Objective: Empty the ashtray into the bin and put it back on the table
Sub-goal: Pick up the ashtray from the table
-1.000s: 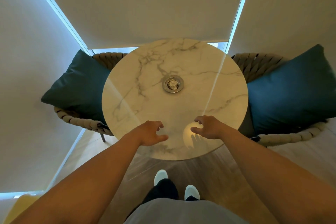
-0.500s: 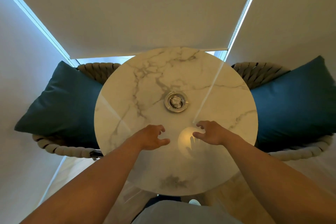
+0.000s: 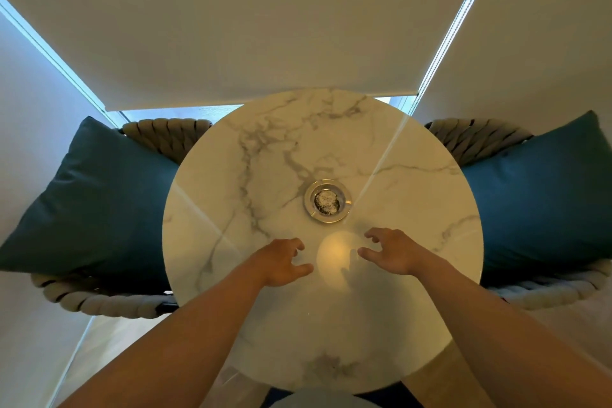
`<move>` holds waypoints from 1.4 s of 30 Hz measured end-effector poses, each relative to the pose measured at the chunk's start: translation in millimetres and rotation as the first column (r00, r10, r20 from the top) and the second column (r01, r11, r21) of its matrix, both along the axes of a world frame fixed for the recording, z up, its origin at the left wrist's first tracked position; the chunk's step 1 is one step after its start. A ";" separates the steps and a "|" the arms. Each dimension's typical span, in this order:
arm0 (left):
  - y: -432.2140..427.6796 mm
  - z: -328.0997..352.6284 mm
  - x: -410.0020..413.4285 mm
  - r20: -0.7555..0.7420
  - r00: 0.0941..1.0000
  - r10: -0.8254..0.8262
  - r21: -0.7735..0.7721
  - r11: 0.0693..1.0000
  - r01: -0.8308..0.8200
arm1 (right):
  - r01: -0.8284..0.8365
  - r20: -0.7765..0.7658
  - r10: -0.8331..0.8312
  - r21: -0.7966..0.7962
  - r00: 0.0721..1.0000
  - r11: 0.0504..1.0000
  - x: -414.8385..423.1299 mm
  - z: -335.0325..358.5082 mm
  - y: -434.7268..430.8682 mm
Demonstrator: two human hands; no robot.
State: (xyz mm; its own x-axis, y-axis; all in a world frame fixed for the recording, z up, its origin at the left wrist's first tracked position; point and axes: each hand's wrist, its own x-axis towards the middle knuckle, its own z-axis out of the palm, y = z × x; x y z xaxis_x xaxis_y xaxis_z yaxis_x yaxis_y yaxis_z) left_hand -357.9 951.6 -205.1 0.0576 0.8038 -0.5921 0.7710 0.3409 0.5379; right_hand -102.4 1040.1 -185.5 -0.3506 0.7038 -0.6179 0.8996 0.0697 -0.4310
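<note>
A: Both hands advanced across the round white marble tabletop with grey veining (image 3: 265,175) compared with a second ago. Left hand (image 3: 281,262) now over the middle of the slab, fingers loosely curled, thumb out, holding nothing. Right hand (image 3: 390,252) likewise half open, fingers hooked, empty.

B: And the small round ashtray with the shiny metal rim (image 3: 328,201)?

A: Unmoved on the marble, just beyond the right hand's fingertips, ahead of and to the right of the left hand. Near, not yet touched. Dark speckled ash visible in the bowl, so clearly not yet emptied.

B: Meaning for the task?

A: Gap to the ashtray narrowed over the last second; earlier, well apart from both hands. Judged as the tail of the reach, with the grasp probably next, most likely by the right hand.

B: Bin?

A: Nowhere in view. Only a teal cushion on a woven rope chair (image 3: 99,202) out to the left of the left hand, and its twin teal cushion (image 3: 543,195) out to the right of the right hand.

B: Caution?

A: Level carrying advisable; loose ash apt to spill with any tilt.
</note>
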 end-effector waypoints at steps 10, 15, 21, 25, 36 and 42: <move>28.7 -5.5 -3.2 -0.034 0.994 0.104 0.044 0.994 -0.102 | 0.001 -0.075 -0.002 -0.014 0.997 1.000 -6.1 -7.9 43.9; 46.6 -14.2 -6.2 -0.040 0.988 0.149 0.069 0.987 -0.146 | 0.071 -0.123 -0.072 -0.018 0.990 0.997 -8.8 -17.4 68.4; 66.4 -30.6 -15.6 -0.041 0.978 0.202 0.124 0.973 -0.196 | 0.229 -0.179 -0.229 -0.018 0.957 0.973 -21.3 -34.9 88.0; 82.5 -41.9 -20.8 -0.016 0.979 0.204 0.130 0.971 -0.200 | 0.337 -0.230 -0.345 -0.074 0.910 0.939 -31.2 -51.1 96.9; 122.3 -49.1 -4.4 -0.117 0.985 0.129 0.166 0.980 -0.108 | 0.523 -0.313 -0.565 -0.213 0.764 0.825 -49.3 -81.6 109.8; 124.2 -52.5 8.8 -0.187 0.976 0.114 0.189 0.979 -0.078 | 0.549 -0.319 -0.598 -0.238 0.735 0.801 -57.7 -91.2 108.6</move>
